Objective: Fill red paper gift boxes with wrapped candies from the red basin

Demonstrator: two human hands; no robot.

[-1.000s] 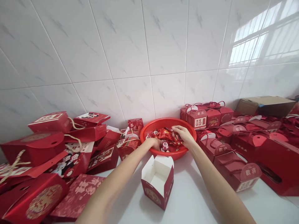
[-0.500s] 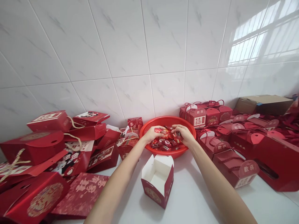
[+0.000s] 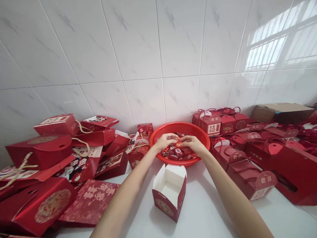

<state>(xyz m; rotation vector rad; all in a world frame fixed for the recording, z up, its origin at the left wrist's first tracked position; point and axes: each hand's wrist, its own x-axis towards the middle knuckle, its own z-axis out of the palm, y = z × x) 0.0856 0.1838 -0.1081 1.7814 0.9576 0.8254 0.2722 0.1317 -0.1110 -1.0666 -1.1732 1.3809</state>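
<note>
Both my hands are inside the rim of a round red plastic basket [image 3: 205, 135] that holds many wrapped candies [image 3: 178, 152]. My left hand [image 3: 165, 142] is on the left side of the pile, palm down, its fingers curled in. What lies under those fingers is hidden. From the right, my right hand [image 3: 194, 144] reaches in with thumb and fingers pinched at an orange-red wrapped candy [image 3: 178, 144]. The fingertips of the two hands are close together. Between my forearms, nearer to me, an open red gift box [image 3: 164, 204] with a white inside stands upright on the white table.
At the left, red gift boxes [image 3: 38, 148] with twine handles are piled up. More red boxes with cord handles [image 3: 244, 170] fill the right side, along with a large red box [image 3: 297, 172]. Behind them is a brown cardboard box [image 3: 284, 107]. A tiled wall [image 3: 138, 39] rises behind the basket.
My hands have come closer together over the candies, the right one shifting inward to the left. The whole view has moved slightly; the open gift box stands in the same place.
</note>
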